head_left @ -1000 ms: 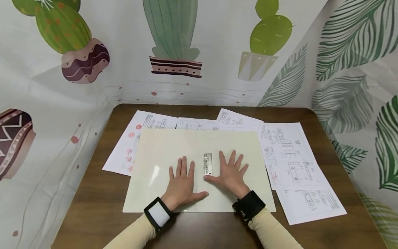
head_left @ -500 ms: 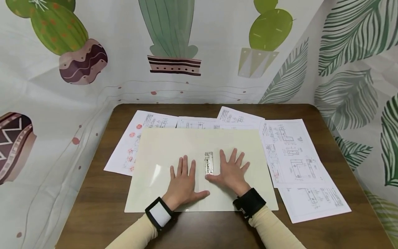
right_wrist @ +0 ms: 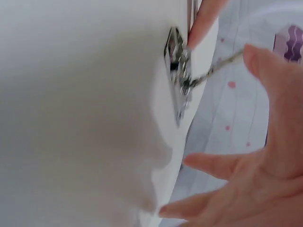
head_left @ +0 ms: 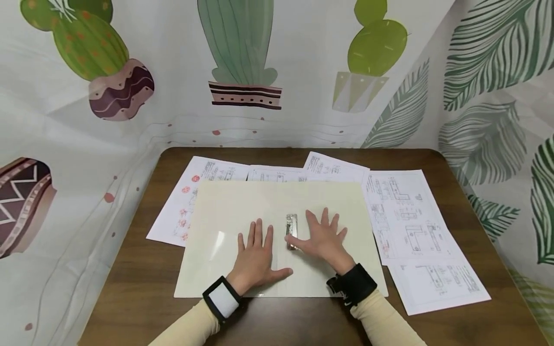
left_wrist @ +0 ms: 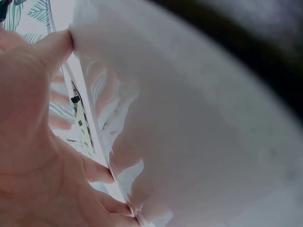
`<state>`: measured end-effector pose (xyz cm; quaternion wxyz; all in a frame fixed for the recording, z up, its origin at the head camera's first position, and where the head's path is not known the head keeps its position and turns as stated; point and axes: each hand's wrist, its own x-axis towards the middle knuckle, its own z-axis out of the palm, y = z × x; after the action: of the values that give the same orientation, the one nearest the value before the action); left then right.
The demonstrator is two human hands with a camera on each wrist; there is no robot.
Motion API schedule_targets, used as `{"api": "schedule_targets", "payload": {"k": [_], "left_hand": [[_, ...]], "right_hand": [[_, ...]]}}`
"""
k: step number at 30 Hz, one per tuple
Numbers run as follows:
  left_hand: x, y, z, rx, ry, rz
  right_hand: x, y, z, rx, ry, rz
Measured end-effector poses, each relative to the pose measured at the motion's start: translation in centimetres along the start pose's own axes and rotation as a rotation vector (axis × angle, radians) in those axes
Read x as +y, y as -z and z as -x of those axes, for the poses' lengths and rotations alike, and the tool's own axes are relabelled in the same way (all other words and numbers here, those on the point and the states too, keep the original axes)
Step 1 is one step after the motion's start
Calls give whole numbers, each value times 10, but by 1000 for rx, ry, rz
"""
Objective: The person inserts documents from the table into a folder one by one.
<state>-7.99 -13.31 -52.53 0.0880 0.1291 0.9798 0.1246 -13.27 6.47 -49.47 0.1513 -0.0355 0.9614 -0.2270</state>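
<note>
An open cream folder [head_left: 229, 202] lies spread on the table. Near its middle is a metal lever clip [head_left: 292, 221]. My left hand [head_left: 254, 262] rests flat on the folder's left side, thumb stretched out to the right. Over the right side is my right hand [head_left: 324, 240], fingers spread, its thumb reaching across the lower part of the clip. The right wrist view shows the clip's lever [right_wrist: 218, 69] standing up at a slant, with the tip of the right thumb [right_wrist: 260, 61] at its free end. Neither hand grips anything.
Sheets with printed drawings lie around the folder, partly under it: one with red stamps [head_left: 173, 221] at the left, others at the back [head_left: 335, 166] and at the right [head_left: 404, 211]. A patterned cloth [head_left: 173, 72] hangs behind the brown table [head_left: 125, 274].
My right hand has risen a little off the folder, its thumb moving up from the clip's lower end to across it. The left hand stays flat in place.
</note>
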Motion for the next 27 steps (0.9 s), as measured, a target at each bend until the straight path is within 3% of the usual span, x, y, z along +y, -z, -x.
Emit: {"api": "schedule_targets", "payload": {"k": [7,11,18,27], "left_hand": [[1,-2,0,-5,-8,-9],[2,-1,-1,-2,-1,-5],[1,-6,0,0,9,10],[-1,-5,0,5,14,18]], "right_hand": [[-14,4,-2,214,153,-31],[-21,15,-17,293,178,-33],[-23,24,-41,227,84,-16],[-4,25,-38,198,87,-39]]}}
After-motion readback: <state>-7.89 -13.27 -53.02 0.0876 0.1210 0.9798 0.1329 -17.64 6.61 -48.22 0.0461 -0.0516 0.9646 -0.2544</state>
